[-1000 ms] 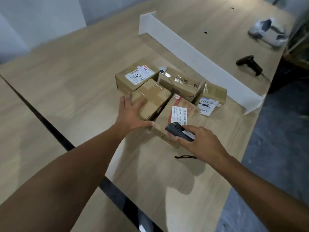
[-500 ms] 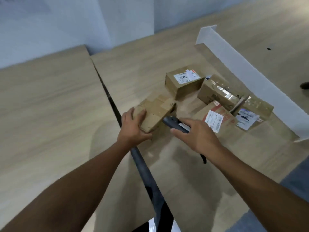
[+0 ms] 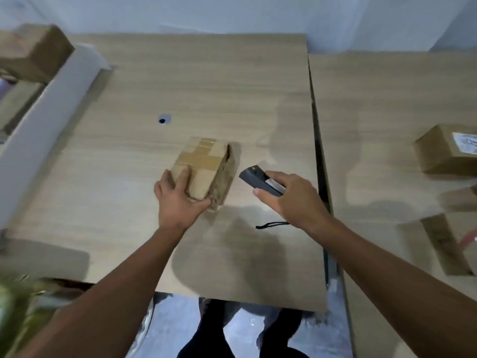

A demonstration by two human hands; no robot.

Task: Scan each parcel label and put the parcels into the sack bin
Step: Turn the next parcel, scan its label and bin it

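The left hand (image 3: 178,201) grips a taped parcel (image 3: 206,167) at the middle of the table (image 3: 206,86), fingers curled over its top, thumb at its near corner. The right hand (image 3: 293,200) clasps a scanner (image 3: 259,180) in curled fingers, nearer the table's right edge.

I'm looking into a parcel-sorting room — bare wood-grain benches (image 3: 206,86) set edge to edge against a plain pale wall (image 3: 232,14), a taped cardboard parcel (image 3: 206,162), a labelled parcel (image 3: 438,153), a handheld scanner (image 3: 254,177) — and a white divider board (image 3: 51,104).
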